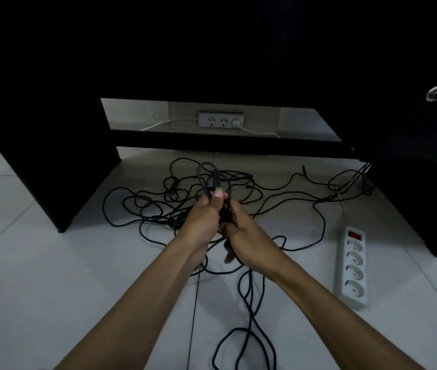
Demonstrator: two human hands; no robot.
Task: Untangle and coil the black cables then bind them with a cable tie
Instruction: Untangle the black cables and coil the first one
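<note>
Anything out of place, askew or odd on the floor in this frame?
Mainly the black cables: they sprawl in a loose tangle over the tiled floor under the dark desk, with only a few loops gathered in the left hand and right hand. The white power strip lies slightly askew. No damage visible.

Black cables (249,313) cut by the bottom edge, strands hidden between left hand (203,222) and right hand (248,237).

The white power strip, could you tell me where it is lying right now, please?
In the head view, the white power strip lies on the floor at right, beside the right hand and the tangled black cables.
</note>
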